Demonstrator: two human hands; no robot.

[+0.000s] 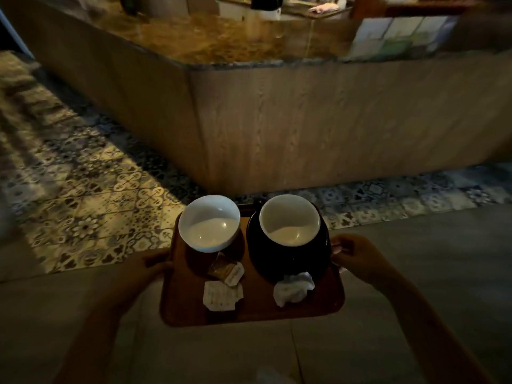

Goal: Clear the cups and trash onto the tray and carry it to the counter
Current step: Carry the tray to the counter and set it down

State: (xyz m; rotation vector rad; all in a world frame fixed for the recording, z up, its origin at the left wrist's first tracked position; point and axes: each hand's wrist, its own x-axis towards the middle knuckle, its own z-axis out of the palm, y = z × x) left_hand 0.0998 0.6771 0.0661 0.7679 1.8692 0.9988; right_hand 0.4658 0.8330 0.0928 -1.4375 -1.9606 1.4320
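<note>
I hold a brown tray (256, 307) level above the floor, in front of me. My left hand (151, 268) grips its left edge and my right hand (353, 259) grips its right edge. On the tray stand a white cup (209, 224) at the far left and a second cup, white inside (289, 220), on a dark saucer (288, 263) at the far right. Torn sugar packets (223, 295) and a small brown wrapper (217, 267) lie near the middle. A crumpled white napkin (292, 289) lies at the near right. The counter (221, 42) stands ahead, its corner pointing toward me.
The counter's wood-panelled front (304, 120) rises from a patterned tile floor (91, 195). Pale leaflets (396, 37) stand on the countertop at the right. A dark and white appliance (267, 6) sits at the back. Plain grey floor (415, 245) lies under the tray.
</note>
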